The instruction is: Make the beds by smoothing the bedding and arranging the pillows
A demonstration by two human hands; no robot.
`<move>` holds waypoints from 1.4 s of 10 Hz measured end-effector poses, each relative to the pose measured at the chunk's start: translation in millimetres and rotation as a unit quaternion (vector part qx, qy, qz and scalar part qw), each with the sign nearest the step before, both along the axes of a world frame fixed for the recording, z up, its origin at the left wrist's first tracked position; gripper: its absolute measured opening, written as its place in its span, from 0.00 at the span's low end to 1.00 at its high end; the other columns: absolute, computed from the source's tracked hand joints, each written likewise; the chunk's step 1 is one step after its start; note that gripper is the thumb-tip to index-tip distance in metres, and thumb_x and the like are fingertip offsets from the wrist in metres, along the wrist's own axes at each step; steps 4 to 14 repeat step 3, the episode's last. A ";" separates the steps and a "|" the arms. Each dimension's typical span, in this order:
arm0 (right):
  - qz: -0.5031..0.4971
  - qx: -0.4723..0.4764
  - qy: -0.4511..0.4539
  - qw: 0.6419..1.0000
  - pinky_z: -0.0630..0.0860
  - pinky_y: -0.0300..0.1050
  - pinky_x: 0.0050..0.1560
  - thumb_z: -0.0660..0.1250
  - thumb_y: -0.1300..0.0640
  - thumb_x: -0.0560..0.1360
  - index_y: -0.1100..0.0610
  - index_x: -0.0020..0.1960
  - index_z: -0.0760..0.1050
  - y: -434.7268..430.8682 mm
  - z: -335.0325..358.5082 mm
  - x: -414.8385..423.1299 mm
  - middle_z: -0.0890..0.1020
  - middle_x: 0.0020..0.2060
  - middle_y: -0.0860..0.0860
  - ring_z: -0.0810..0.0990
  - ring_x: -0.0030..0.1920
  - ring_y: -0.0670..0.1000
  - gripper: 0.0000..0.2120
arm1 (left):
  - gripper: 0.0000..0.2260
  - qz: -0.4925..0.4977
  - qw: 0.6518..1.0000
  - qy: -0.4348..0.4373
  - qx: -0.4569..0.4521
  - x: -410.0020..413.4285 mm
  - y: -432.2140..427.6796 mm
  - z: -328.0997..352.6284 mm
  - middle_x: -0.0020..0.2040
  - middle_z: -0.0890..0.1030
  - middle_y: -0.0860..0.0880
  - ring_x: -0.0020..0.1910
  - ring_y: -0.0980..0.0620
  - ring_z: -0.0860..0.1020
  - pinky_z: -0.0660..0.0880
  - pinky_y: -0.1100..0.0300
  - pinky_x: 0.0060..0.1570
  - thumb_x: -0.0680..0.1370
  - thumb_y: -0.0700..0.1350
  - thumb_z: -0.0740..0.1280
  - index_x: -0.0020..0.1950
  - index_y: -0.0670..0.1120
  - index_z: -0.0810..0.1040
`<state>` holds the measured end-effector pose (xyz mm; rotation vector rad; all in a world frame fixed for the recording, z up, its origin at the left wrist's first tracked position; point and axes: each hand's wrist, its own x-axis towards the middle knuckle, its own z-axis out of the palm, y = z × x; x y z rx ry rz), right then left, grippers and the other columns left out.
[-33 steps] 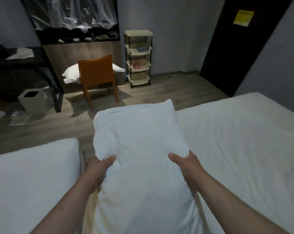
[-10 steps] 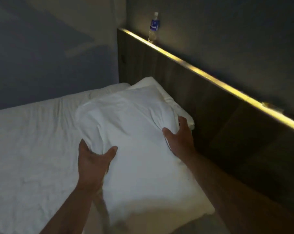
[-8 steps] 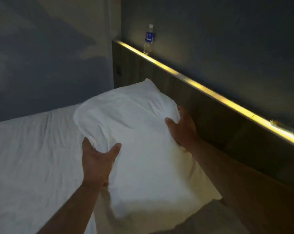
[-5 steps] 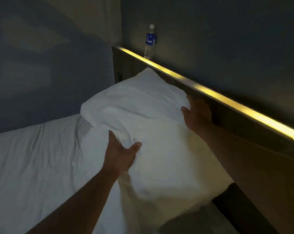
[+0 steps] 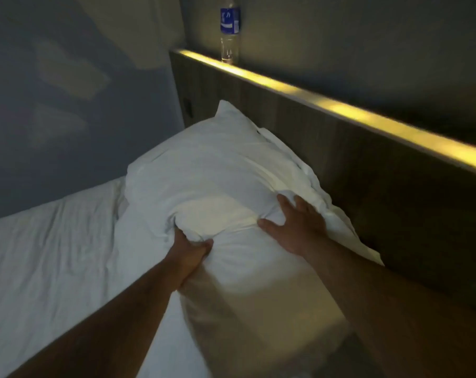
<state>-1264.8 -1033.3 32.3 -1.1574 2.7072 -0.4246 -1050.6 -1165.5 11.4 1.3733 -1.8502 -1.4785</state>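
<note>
A white pillow (image 5: 209, 181) lies at the head of the bed against the dark wooden headboard (image 5: 340, 170). Its far corner points up along the headboard. My left hand (image 5: 190, 255) grips a bunched fold of the pillow's near-left side. On the right side my right hand (image 5: 297, 222) presses flat with fingers spread, next to the headboard. A wrinkled white sheet (image 5: 48, 263) covers the mattress to the left. Whether a second pillow lies underneath is hidden.
A water bottle (image 5: 229, 28) with a blue label stands on the headboard's lit ledge (image 5: 340, 110). A grey wall (image 5: 67, 105) closes the bed's far side on the left. The room is dim apart from the yellow light strip.
I turned from the room to the bed head with the pillow. Over the last second it rose, then came down against the headboard; my left hand closed on its fabric, my right flattened on it.
</note>
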 end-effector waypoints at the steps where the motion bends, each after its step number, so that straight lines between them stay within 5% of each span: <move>1: 0.000 0.019 -0.026 0.999 0.52 0.61 0.73 0.49 0.20 0.64 0.37 0.76 0.45 6.4 8.8 2.2 0.49 0.78 0.50 0.51 0.76 0.59 0.45 | 0.42 -0.004 0.999 -0.010 -0.033 13.6 2.8 4.7 0.71 0.69 0.50 0.69 0.49 0.69 0.64 0.51 0.71 0.67 0.54 0.74 0.76 0.51 0.56; 2: 0.005 0.032 -0.005 0.999 0.51 0.61 0.73 0.49 0.25 0.70 0.42 0.77 0.46 12.9 18.4 13.0 0.49 0.78 0.51 0.50 0.76 0.59 0.40 | 0.27 -0.038 0.985 -0.147 -0.083 30.6 5.6 19.1 0.49 0.81 0.48 0.51 0.44 0.81 0.77 0.56 0.48 0.63 0.61 0.69 0.54 0.45 0.74; 3: 0.040 -0.057 -0.055 0.996 0.61 0.54 0.71 0.60 0.40 0.77 0.51 0.74 0.62 27.1 59.5 24.5 0.64 0.74 0.55 0.63 0.73 0.57 0.30 | 0.18 -0.076 0.981 -0.137 -0.117 44.0 11.0 52.4 0.41 0.81 0.49 0.41 0.48 0.81 0.79 0.54 0.43 0.63 0.60 0.69 0.42 0.47 0.76; 14: 0.040 -0.057 -0.055 0.996 0.61 0.54 0.71 0.60 0.40 0.77 0.51 0.74 0.62 27.1 59.5 24.5 0.64 0.74 0.55 0.63 0.73 0.57 0.30 | 0.18 -0.076 0.981 -0.137 -0.117 44.0 11.0 52.4 0.41 0.81 0.49 0.41 0.48 0.81 0.79 0.54 0.43 0.63 0.60 0.69 0.42 0.47 0.76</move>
